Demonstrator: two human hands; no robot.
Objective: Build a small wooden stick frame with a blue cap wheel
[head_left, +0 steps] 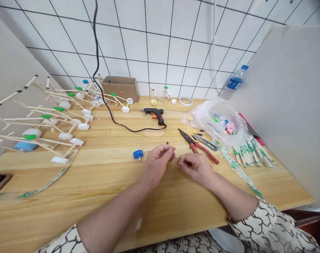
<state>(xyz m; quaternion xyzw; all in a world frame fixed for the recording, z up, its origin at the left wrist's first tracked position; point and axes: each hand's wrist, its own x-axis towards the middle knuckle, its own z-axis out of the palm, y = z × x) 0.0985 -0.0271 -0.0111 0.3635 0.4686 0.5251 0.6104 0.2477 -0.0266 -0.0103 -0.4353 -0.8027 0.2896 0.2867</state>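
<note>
My left hand [158, 162] is above the middle of the table, its thumb and fingers pinched together. A small black tip [167, 143] shows just past its knuckles; what the fingers hold is mostly hidden. Close by, my right hand [198, 169] is closed on short wooden stick pieces [182, 159], whose ends poke out by the thumb. Left of my hands lies a blue bottle-cap wheel [138, 154] with a pale stick [147, 150] near it. Red-handled pliers [204, 151] and thread snips [206, 142] rest just beyond my right hand.
A glue gun [157, 114] with a black cord lies behind. Several stick-and-cap models [62, 135] fill the left side. A cardboard box [120, 88], tape roll [185, 101], plastic bag of caps [218, 123], wrapped sticks [252, 153] and water bottle [236, 80] stand around.
</note>
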